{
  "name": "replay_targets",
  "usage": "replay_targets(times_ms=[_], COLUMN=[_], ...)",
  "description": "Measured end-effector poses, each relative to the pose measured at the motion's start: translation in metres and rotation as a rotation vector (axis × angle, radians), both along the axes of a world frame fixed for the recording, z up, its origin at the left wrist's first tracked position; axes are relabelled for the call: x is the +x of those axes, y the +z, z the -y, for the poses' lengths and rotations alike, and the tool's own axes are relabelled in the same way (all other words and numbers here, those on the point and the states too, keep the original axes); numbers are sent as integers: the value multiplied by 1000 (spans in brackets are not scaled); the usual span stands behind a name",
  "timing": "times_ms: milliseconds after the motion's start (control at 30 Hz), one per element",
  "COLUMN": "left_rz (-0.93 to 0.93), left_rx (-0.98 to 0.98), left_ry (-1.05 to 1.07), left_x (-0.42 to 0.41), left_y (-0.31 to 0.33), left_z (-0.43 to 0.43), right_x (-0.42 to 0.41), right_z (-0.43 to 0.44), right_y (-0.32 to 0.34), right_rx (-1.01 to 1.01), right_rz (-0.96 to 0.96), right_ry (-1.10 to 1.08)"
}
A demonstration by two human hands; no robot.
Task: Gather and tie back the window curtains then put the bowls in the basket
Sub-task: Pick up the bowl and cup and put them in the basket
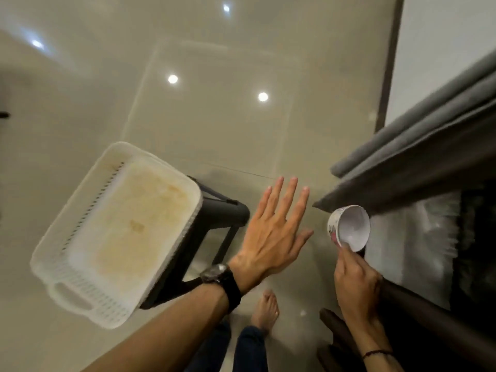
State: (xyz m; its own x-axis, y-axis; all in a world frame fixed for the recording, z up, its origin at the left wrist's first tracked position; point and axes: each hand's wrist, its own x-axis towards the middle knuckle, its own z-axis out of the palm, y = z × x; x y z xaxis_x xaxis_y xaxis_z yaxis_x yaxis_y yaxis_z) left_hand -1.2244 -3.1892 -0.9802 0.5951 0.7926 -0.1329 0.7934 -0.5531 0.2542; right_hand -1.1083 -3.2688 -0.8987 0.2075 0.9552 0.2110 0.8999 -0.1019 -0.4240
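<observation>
White latticed plastic forms the rectangular basket [112, 304], which I see resting on a dark stool [225, 213]. My left hand [271, 232] is flat, with fingers straight and spread. My right hand [357, 280] pinches the small round bowl [351, 226] by its rim, tilted, near the grey folded curtain [418, 146].

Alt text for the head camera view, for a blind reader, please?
A person's right hand holds a small white bowl beside grey curtains, while the open left hand hovers near an empty white basket on a black stool.

Right hand [355, 280] grips tilted bowl [349, 228]; left hand [273, 232] spread.
</observation>
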Motion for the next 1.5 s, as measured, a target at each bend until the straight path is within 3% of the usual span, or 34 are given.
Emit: replay_targets(times_ms=[100, 267, 467, 800, 1033, 1167, 1333, 1500], left_rz=[70, 160, 110, 34, 59, 78, 154, 147], left_rx=[50, 165, 207, 160, 135, 152, 143, 98], left_ry=[133, 365, 668, 727, 651, 533, 358, 108], left_x=[-47, -137, -262, -342, -329, -303, -223, -105], left_y=[45, 106, 111, 76, 66, 71, 83, 83], left_z=[-1, 7, 24, 68, 54, 34, -5, -34], right_x=[-1, -84, -198, -272, -276, -255, -174, -44], right_z=[-5, -64, -109, -118, -112, -104, -96, -81], right_y=[-44, -6, 4, -56, -62, -48, -24, -20], right_rx=[-167, 167, 247, -2, -162, -138, -76, -213], right_rz=[-82, 3, 209, 416, 434, 278, 239, 276], right_ry=[40, 327, 656, 615, 610, 506, 337, 36])
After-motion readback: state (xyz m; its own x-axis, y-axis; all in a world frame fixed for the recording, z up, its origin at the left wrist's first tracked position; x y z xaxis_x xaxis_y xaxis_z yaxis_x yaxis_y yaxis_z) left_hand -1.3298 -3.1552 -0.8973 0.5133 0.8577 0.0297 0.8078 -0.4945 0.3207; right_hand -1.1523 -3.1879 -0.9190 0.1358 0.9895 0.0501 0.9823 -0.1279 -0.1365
